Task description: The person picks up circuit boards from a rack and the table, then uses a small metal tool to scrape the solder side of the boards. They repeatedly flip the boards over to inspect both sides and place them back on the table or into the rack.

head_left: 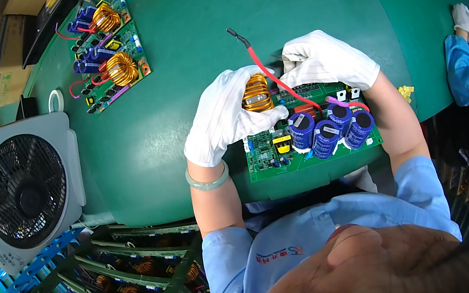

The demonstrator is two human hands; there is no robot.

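One green rectangular circuit board (273,171) sits on the green worktop (179,38); the white-gloved left hand (222,116) curls its fingers around a copper-wound coil (257,96); the white-gloved right hand's (327,62) grip is unclear.

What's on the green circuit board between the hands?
Four blue cylindrical capacitors, a yellow-black block, red wires. White-gloved left hand and gold wire-wound coil hide its far-left corner.

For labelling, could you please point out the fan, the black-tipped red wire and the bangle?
Fan (28,194), head view: grille centre.
Black-tipped red wire (277,80), head view: midsection.
Bangle (209,185), head view: lower band.
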